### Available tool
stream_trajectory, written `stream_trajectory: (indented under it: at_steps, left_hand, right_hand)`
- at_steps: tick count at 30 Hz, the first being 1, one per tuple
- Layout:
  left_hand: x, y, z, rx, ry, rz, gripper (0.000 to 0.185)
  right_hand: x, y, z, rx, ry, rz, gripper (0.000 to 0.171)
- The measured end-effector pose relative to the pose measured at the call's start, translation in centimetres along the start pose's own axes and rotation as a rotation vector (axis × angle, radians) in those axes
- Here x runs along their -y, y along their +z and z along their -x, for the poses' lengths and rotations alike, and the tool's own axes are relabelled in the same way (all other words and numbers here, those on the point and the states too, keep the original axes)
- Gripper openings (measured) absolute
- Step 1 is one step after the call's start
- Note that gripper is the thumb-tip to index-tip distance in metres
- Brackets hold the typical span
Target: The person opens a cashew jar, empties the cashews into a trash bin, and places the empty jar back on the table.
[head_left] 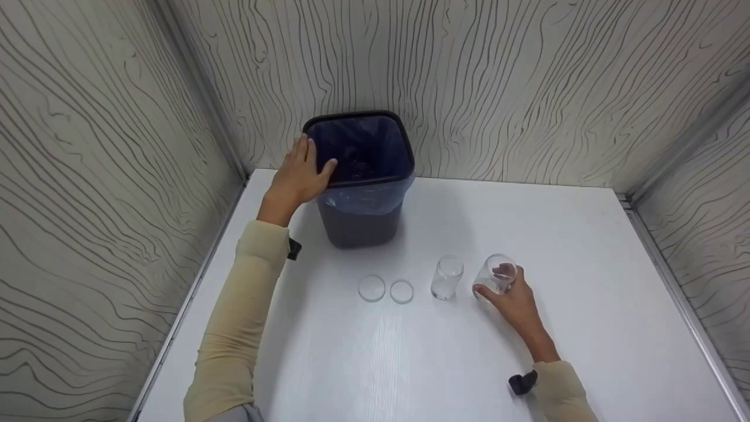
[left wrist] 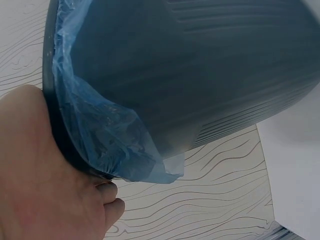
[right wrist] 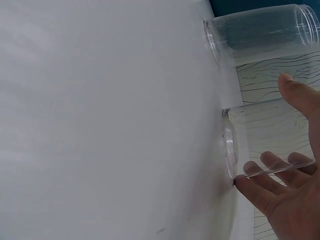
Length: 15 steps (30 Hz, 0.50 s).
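My left hand (head_left: 300, 174) holds the near left corner of a dark trash bin (head_left: 364, 225), thumb over the inner side and fingers along the rim. In the left wrist view, two curled fingertips (left wrist: 114, 210) show below the bin's rim, beside the blue liner bag (left wrist: 112, 132). With my right hand (head_left: 515, 299) I grip a clear, upright jar (head_left: 489, 278) on the white table. Through its wall the fingers show in the right wrist view, with the thumb (right wrist: 297, 92) on the opposite side. Just left of it stands a second clear jar (head_left: 447, 280), narrower and with a threaded neck.
Two clear round lids lie on the white table (head_left: 351, 363), a larger lid (head_left: 371, 289) and a smaller lid (head_left: 402, 292), left of the jars. Wood-patterned walls (head_left: 498, 88) enclose the table at the back and sides. The bin stands near the back wall.
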<state>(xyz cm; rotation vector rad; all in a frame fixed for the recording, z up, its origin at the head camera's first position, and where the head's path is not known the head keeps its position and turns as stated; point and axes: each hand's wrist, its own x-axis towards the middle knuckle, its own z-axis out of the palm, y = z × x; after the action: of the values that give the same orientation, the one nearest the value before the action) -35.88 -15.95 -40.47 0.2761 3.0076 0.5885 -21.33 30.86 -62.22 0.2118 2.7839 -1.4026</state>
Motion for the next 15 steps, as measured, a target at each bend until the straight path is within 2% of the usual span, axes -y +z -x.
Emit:
stream_trajectory:
  at_steps: [15]
  left_hand:
    - [-0.2, -0.07, 0.28, -0.019, 0.006, -0.01, 0.085]
  right_hand:
    - [0.03, 0.07, 0.04, -0.003, 0.028, 0.005, 0.1]
